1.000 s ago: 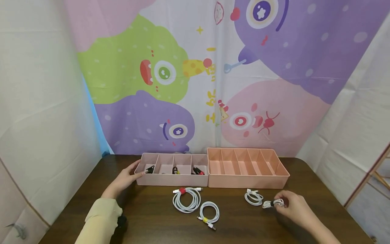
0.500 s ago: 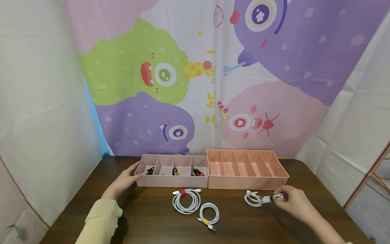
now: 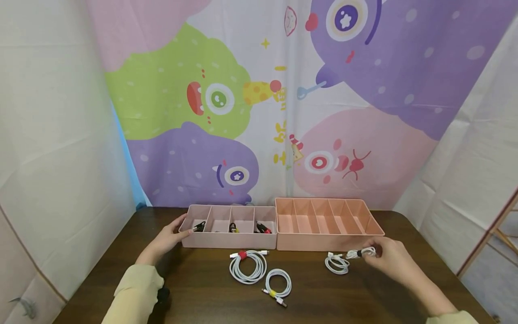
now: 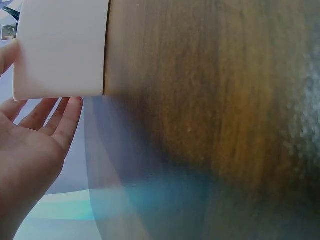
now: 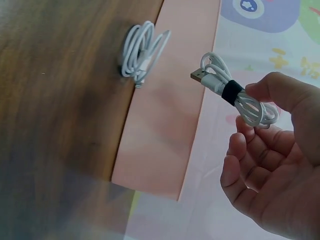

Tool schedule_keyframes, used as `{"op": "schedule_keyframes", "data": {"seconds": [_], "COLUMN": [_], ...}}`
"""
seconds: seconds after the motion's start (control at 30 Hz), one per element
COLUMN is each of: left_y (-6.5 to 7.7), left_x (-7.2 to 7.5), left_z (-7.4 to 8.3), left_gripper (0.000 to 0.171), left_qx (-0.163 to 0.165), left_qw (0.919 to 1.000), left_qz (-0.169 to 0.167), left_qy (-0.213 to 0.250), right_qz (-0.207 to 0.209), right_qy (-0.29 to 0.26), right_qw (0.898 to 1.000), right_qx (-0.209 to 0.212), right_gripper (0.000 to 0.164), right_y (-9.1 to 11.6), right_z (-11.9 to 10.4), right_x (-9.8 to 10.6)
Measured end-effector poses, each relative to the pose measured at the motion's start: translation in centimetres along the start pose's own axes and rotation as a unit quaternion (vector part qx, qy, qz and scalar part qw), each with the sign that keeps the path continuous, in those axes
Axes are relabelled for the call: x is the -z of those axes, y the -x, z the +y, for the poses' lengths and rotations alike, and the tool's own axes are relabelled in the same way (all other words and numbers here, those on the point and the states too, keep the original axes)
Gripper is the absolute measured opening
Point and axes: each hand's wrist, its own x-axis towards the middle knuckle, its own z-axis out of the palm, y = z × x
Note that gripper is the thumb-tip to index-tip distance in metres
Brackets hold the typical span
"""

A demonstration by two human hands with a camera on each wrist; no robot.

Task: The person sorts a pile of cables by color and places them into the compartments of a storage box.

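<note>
My right hand (image 3: 390,258) pinches a white USB cable (image 5: 255,107), coiled and bound with a black strap, between thumb and fingers. In the right wrist view it hangs above the peach box's front wall, its USB plug pointing away from the hand. Just left of it, another coiled white cable (image 3: 337,263) lies on the table. My left hand (image 3: 167,238) rests against the left end of the pale pink divided box (image 3: 228,240). Its thumb touches the near rim and its relaxed fingertips touch the end wall (image 4: 60,75).
The peach divided box (image 3: 329,243) stands right of the pink one, at the table's back. Small dark cables (image 3: 263,227) lie in some pink compartments. A white cable with a red strap (image 3: 248,267) and one with a yellow strap (image 3: 278,285) lie in front. A printed curtain hangs behind.
The right hand has lifted the black-strapped cable and moved it up toward the peach box's front. The left hand stays at the pink box's end.
</note>
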Motion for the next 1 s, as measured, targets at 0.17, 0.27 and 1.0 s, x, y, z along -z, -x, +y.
{"op": "schedule_keyframes", "data": {"seconds": [0.17, 0.27, 1.0], "left_y": [-0.1, -0.1, -0.1], "left_x": [0.0, 0.1, 0.2], "left_z": [-0.2, -0.1, -0.3], "left_gripper": [0.078, 0.079, 0.079], "left_qx": [0.001, 0.002, -0.004], "left_qw": [1.0000, 1.0000, 0.9999], "left_qz": [-0.001, -0.002, -0.007], "left_qy": [0.003, 0.002, 0.009], "right_qz": [-0.001, 0.006, 0.018], "right_qy": [-0.004, -0.005, -0.007], "right_qw": [1.000, 1.000, 1.000], "right_qx": [0.000, 0.002, 0.007], "right_gripper": [0.018, 0.017, 0.013], "right_y": [-0.5, -0.9, -3.8], "right_z": [-0.2, -0.3, -2.0], "right_x": [0.5, 0.7, 2.1]}}
